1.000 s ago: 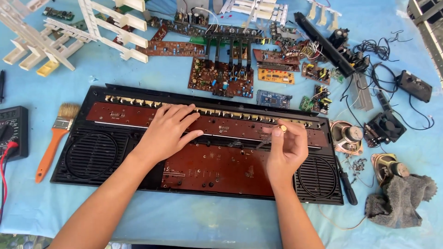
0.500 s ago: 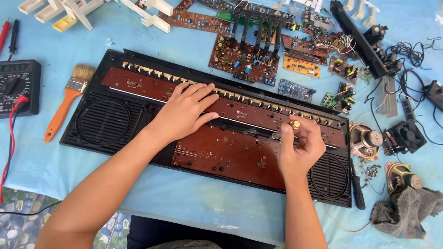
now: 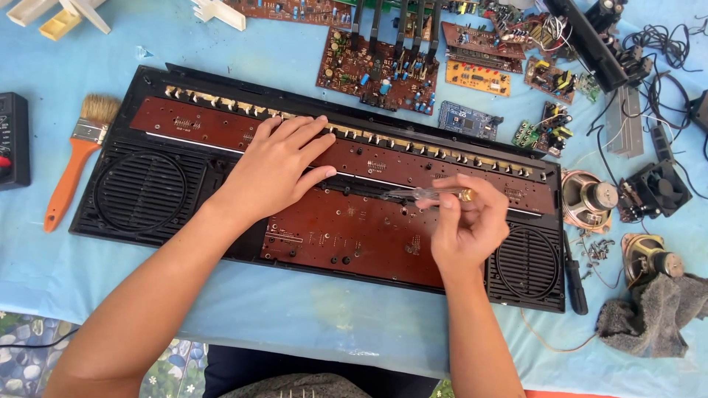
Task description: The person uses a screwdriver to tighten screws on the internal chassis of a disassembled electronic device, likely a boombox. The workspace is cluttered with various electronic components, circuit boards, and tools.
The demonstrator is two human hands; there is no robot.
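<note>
Screwdriver (image 3: 431, 194) with a clear handle lies nearly level in the right hand (image 3: 466, 230), whose fingers are curled tight around its handle end, the thin shaft pointing left toward the middle of the brown circuit board (image 3: 354, 228). Just left of the shaft's tip, the left hand (image 3: 274, 168) rests flat with fingers spread on the upper brown strip of the board, gripping nothing; the two hands are apart, with a short bare stretch of board between them. Both sit inside the long black case (image 3: 158, 191), which lies slightly tilted across the blue cloth (image 3: 295, 317), its round speaker grilles at the left and right ends. Near the case's near edge the cloth is bare up to the table edge, so the forearms have open room there. Left of the case, a paintbrush (image 3: 74, 158) with an orange handle lies close to its end, and a black meter (image 3: 13, 140) is at the picture's left border. Far of the case, loose circuit boards (image 3: 380, 74) crowd close to its far edge. On the right, a loose speaker (image 3: 588, 200), a small fan (image 3: 656, 190), scattered screws (image 3: 597, 249) and a grey rag (image 3: 653, 313) fill the space just beside the case.
</note>
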